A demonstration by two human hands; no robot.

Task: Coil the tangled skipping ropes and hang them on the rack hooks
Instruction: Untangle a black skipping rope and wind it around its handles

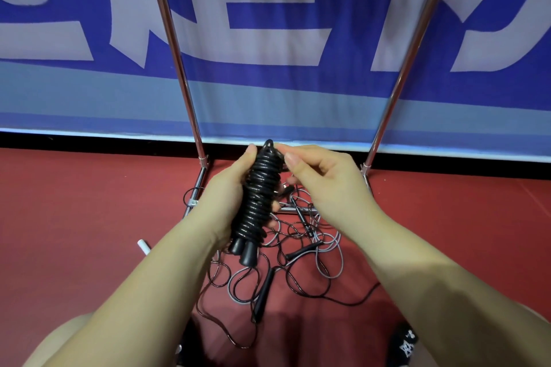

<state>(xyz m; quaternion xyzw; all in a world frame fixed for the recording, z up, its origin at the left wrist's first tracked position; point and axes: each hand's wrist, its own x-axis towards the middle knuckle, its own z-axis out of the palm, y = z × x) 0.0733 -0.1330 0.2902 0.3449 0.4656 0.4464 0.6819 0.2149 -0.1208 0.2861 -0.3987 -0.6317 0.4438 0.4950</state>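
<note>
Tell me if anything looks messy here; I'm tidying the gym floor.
Yes: tangled ropes lie in a knotted heap on the red floor at the rack base, black and grey cords crossing.

Rack (179, 68) top beyond frame edge

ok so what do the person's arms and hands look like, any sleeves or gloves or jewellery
Both forearms are bare up to the frame edge: no sleeves show. The left hand and right hand wear no gloves, and no rings, watch or wristbands are visible. The fingernails that show are short and unpainted.
</note>
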